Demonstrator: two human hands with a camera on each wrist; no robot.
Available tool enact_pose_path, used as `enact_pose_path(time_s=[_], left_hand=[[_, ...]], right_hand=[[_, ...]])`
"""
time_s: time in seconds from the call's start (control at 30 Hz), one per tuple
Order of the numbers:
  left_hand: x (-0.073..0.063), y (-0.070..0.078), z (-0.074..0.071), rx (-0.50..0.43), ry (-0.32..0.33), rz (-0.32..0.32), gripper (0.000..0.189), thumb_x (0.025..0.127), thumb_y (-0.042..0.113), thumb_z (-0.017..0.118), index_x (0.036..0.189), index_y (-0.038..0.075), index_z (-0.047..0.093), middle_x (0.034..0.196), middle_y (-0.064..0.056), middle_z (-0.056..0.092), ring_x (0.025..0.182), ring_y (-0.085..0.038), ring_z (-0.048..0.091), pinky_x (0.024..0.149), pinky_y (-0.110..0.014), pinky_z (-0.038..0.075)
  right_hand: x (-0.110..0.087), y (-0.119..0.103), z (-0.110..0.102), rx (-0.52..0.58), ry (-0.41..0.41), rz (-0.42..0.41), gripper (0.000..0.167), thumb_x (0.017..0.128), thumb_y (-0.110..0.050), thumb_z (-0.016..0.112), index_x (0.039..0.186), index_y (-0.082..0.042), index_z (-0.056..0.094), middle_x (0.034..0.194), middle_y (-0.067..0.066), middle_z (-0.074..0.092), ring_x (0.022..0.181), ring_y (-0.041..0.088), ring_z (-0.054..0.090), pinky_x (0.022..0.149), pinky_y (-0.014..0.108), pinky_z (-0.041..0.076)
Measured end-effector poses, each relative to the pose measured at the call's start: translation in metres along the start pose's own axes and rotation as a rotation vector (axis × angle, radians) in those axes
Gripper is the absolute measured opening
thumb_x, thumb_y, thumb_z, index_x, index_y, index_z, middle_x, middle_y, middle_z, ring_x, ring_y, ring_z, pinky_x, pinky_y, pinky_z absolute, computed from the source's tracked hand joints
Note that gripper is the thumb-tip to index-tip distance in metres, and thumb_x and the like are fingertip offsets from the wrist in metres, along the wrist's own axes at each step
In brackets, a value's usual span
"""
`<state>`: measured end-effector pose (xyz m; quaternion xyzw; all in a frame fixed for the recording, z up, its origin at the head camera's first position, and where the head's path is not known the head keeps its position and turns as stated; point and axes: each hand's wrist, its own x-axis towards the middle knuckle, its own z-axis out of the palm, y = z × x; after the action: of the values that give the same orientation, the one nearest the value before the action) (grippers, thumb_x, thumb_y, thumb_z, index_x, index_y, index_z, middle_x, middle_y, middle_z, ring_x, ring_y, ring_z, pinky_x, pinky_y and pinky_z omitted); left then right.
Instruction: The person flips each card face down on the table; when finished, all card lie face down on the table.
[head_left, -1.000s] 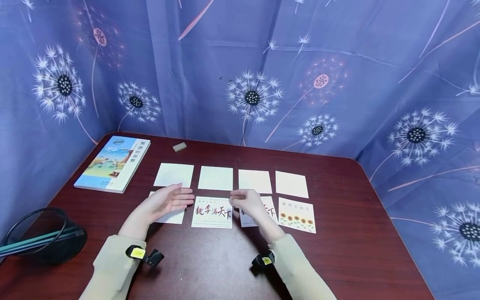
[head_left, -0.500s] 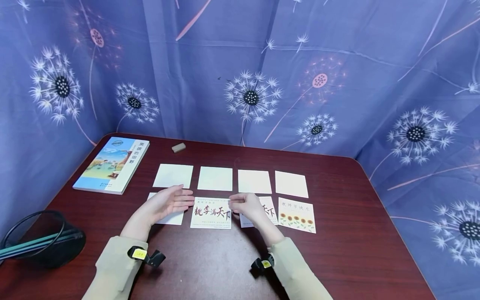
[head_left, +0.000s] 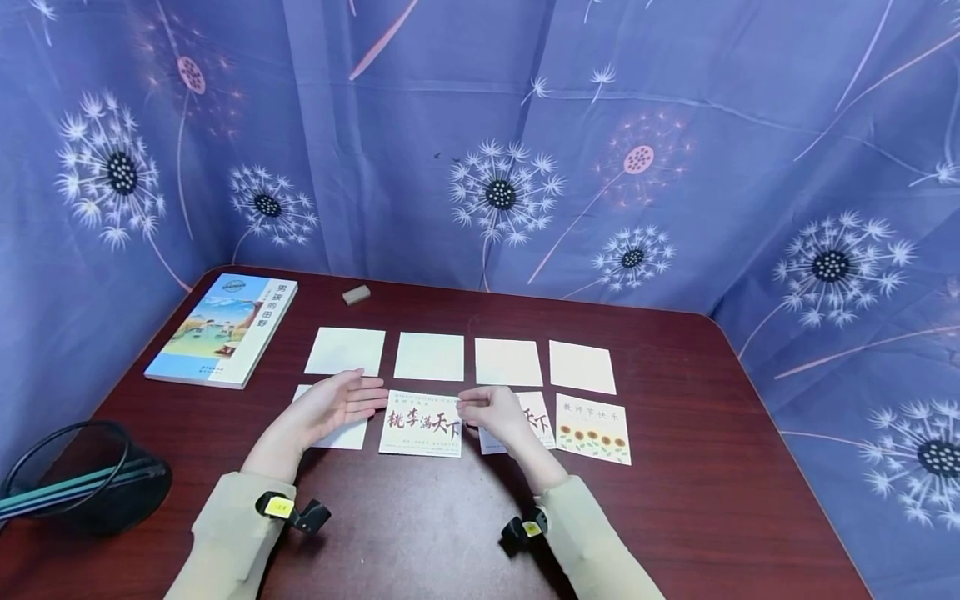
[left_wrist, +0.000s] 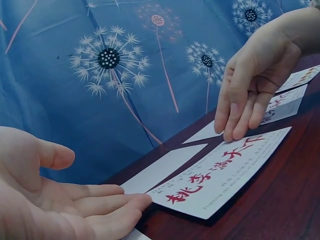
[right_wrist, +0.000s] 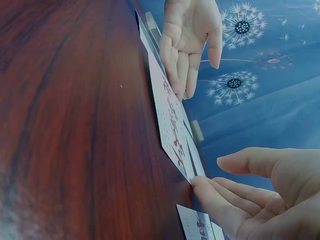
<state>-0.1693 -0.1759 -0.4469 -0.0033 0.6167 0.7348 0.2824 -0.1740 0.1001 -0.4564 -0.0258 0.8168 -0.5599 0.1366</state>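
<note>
A white card with red Chinese characters [head_left: 422,425] lies between my two hands, its near edge casting a thin shadow in the left wrist view. My left hand [head_left: 330,408] is palm-inward with straight fingers, their tips right at the card's left edge. At its right edge are the fingertips of my right hand [head_left: 502,417]; its thumb [right_wrist: 245,160] stands apart from the fingers in the right wrist view. Under the right hand, a similar lettered card [head_left: 542,417] is partly hidden. The left hand partly covers a blank white card [head_left: 341,437].
A sunflower card [head_left: 592,429] lies at the right end of the near row. Several blank cards [head_left: 430,357] form a row behind. A book [head_left: 225,329], a small eraser-like block [head_left: 357,294] and a black pen holder [head_left: 112,500] are also on the dark red table [head_left: 720,467].
My right hand has come slightly lower along the card's right edge. The left hand stays at the left edge, and the lettered card has barely shifted.
</note>
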Motion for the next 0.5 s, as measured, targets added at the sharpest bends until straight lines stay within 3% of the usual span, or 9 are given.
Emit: enact_pose_path(time_s=[0.27, 0.4, 0.5], left_hand=[[0.0023, -0.004, 0.0003, -0.008, 0.029, 0.018, 0.059, 0.108, 0.028, 0.024, 0.15, -0.013, 0.018, 0.154, -0.034, 0.023, 0.119, -0.014, 0.059, 0.1, -0.019, 0.048], [0.0042, -0.0068, 0.0019, -0.037, 0.017, 0.019, 0.061, 0.108, 0.03, 0.023, 0.151, -0.012, 0.014, 0.156, -0.034, 0.018, 0.116, -0.016, 0.059, 0.101, -0.024, 0.049], [0.0068, -0.0083, 0.005, -0.052, 0.019, 0.014, 0.062, 0.108, 0.03, 0.024, 0.151, -0.012, 0.012, 0.156, -0.035, 0.015, 0.128, -0.026, 0.052, 0.107, -0.03, 0.046]], right_hand=[[0.0015, 0.0019, -0.0001, -0.005, 0.015, -0.005, 0.026, 0.084, -0.002, 0.068, 0.107, 0.008, 0.07, 0.098, 0.02, 0.074, 0.089, 0.019, 0.072, 0.076, 0.028, 0.061], [0.0017, 0.0033, -0.0003, -0.004, 0.015, -0.007, 0.026, 0.084, -0.002, 0.068, 0.107, 0.008, 0.07, 0.098, 0.019, 0.074, 0.09, 0.02, 0.072, 0.076, 0.028, 0.061], [0.0018, 0.0039, -0.0004, 0.001, 0.013, -0.004, 0.026, 0.084, -0.003, 0.068, 0.107, 0.008, 0.07, 0.099, 0.02, 0.074, 0.091, 0.021, 0.072, 0.076, 0.029, 0.061]])
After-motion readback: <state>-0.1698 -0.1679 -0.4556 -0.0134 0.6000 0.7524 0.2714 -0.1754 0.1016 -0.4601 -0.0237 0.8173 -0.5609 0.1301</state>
